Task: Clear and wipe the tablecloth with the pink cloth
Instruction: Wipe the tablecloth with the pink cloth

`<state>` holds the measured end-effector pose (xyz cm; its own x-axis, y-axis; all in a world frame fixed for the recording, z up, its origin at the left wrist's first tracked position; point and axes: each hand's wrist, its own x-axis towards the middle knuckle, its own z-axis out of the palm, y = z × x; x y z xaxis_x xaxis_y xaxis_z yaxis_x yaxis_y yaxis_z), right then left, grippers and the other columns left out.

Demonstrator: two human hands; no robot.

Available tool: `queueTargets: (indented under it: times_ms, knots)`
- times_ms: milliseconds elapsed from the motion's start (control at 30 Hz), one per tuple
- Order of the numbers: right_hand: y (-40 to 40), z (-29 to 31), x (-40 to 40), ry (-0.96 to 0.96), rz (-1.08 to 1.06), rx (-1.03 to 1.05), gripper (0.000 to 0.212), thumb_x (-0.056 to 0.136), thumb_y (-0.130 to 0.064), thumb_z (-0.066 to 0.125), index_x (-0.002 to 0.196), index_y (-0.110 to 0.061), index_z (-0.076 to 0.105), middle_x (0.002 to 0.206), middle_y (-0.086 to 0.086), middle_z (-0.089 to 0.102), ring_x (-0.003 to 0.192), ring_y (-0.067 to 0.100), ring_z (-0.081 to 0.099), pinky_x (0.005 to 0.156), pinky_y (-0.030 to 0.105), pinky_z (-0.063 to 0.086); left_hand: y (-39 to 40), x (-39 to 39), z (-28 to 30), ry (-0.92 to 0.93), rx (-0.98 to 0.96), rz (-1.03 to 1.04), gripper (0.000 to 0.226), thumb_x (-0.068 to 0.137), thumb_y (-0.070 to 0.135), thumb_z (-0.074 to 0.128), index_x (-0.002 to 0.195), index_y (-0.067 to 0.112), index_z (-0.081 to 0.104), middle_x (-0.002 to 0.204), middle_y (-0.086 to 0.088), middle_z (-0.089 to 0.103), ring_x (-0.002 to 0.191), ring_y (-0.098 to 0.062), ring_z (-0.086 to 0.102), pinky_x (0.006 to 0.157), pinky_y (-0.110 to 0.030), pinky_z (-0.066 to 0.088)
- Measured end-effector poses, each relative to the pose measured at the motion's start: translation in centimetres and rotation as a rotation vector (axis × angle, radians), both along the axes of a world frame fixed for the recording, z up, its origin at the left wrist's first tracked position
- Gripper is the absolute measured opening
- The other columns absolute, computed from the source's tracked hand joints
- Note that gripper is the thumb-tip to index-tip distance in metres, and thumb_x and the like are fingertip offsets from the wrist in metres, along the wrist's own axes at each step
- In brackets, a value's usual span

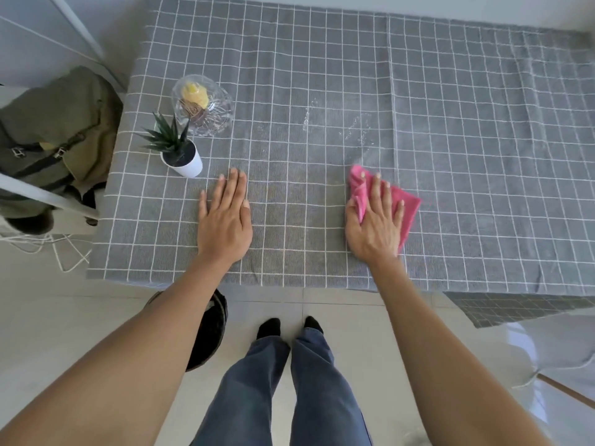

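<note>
Left hand (225,220) flat on tablecloth (450,123), grip open, right hand (375,220) open-fingered, pressing pink cloth (407,207)

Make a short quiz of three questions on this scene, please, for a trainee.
1. True or false: the left hand holds the pink cloth.
2. Which stands nearer the left hand: A) the potted plant, B) the glass jar?
3. Fill in: the wet streaks lie on the tablecloth just ____ the right hand.

Key: 1 false, the right hand presses it flat. 2 A. 3 beyond.
</note>
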<state>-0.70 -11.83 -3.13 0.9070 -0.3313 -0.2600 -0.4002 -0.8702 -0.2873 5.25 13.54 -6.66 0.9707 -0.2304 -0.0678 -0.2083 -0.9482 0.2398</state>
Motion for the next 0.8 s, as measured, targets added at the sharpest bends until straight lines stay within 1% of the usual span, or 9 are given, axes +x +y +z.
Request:
queueTargets:
  times_ms: [100, 167, 233, 300, 467, 567, 667, 733, 800]
  knots:
    - [4.2, -0.1, 0.8, 0.011, 0.161, -0.001, 0.058, 0.096, -0.051, 0.002, 0.128, -0.032, -0.043, 0.15, -0.001, -0.03, 0.142, 0.019, -0.023, 0.117, 0.048, -0.013, 0.0, 0.0, 0.2, 0.002, 0.001, -0.001, 0.053, 0.101, 0.033, 0.008, 0.152, 0.024, 0.001, 0.16, 0.008, 0.0, 0.147, -0.012, -0.003, 0.12, -0.045, -0.002]
    - [7.0, -0.5, 1.2, -0.005, 0.281, -0.019, 0.059, 0.093, -0.053, -0.004, 0.128, -0.032, -0.046, 0.154, 0.0, -0.028, 0.143, 0.021, -0.023, 0.116, 0.05, -0.013, 0.0, 0.0, 0.3, 0.001, -0.001, -0.001, 0.053, 0.1, 0.033, 0.008, 0.152, 0.024, 0.002, 0.159, 0.008, 0.0, 0.147, -0.011, -0.003, 0.119, -0.043, -0.004]
    - [9.1, -0.9, 1.3, -0.021, 0.371, -0.029, 0.061, 0.092, -0.051, -0.003, 0.14, -0.031, -0.035, 0.157, 0.0, -0.023, 0.144, 0.021, -0.022, 0.117, 0.05, -0.011, 0.1, -0.1, 0.3, -0.003, -0.001, -0.004, 0.054, 0.1, 0.033, 0.009, 0.152, 0.023, 0.004, 0.159, 0.008, 0.001, 0.147, -0.012, -0.003, 0.119, -0.043, -0.004]
    - [9.7, -1.3, 1.3, -0.031, 0.419, -0.031, 0.061, 0.094, -0.05, 0.002, 0.147, -0.03, -0.023, 0.158, -0.002, -0.02, 0.144, 0.019, -0.021, 0.117, 0.049, -0.011, 0.1, -0.1, 0.4, -0.011, 0.001, -0.005, 0.053, 0.1, 0.032, 0.01, 0.153, 0.022, 0.005, 0.159, 0.007, 0.002, 0.147, -0.012, -0.002, 0.119, -0.043, -0.003]
    - [7.3, -1.5, 1.2, -0.056, 0.497, -0.043, 0.059, 0.097, -0.049, 0.008, 0.148, -0.032, -0.015, 0.159, -0.007, -0.014, 0.146, 0.013, -0.014, 0.118, 0.045, -0.009, 0.0, -0.1, 0.4, -0.013, 0.0, 0.001, 0.054, 0.1, 0.032, 0.009, 0.153, 0.022, 0.007, 0.16, 0.007, 0.004, 0.147, -0.012, -0.001, 0.119, -0.042, -0.003]
    - [4.5, -1.6, 0.8, -0.05, 0.441, -0.088, 0.057, 0.098, -0.048, 0.006, 0.148, -0.031, -0.018, 0.157, -0.009, -0.018, 0.145, 0.012, -0.016, 0.118, 0.044, -0.01, 0.1, 0.0, 0.3, -0.01, -0.001, 0.008, 0.053, 0.1, 0.031, 0.01, 0.152, 0.023, 0.006, 0.16, 0.006, 0.003, 0.147, -0.012, -0.002, 0.119, -0.041, -0.005]
    - [0.2, -1.7, -0.1, -0.032, 0.323, -0.115, 0.057, 0.097, -0.05, 0.0, 0.147, -0.029, -0.019, 0.156, -0.009, -0.021, 0.145, 0.013, -0.016, 0.117, 0.042, -0.013, 0.1, -0.1, 0.3, -0.011, -0.009, 0.008, 0.053, 0.101, 0.031, 0.01, 0.152, 0.023, 0.005, 0.16, 0.007, 0.002, 0.147, -0.012, -0.002, 0.119, -0.04, -0.005]
    - [-3.0, -1.6, -1.0, -0.002, 0.217, -0.128, 0.059, 0.095, -0.052, -0.003, 0.147, -0.029, -0.019, 0.156, -0.009, -0.022, 0.145, 0.013, -0.018, 0.118, 0.043, -0.012, 0.1, -0.1, 0.4, -0.009, -0.008, 0.007, 0.053, 0.101, 0.031, 0.01, 0.152, 0.023, 0.004, 0.16, 0.007, 0.002, 0.147, -0.012, -0.002, 0.119, -0.041, -0.005]
    - [-4.8, -1.0, -1.6, 0.003, 0.1, -0.1, 0.056, 0.096, -0.05, 0.003, 0.143, -0.033, -0.021, 0.158, -0.009, -0.018, 0.145, 0.012, -0.016, 0.119, 0.045, -0.009, 0.1, -0.1, 0.3, -0.008, -0.006, 0.009, 0.052, 0.101, 0.031, 0.011, 0.152, 0.023, 0.003, 0.16, 0.007, 0.001, 0.147, -0.012, -0.003, 0.12, -0.041, -0.004]
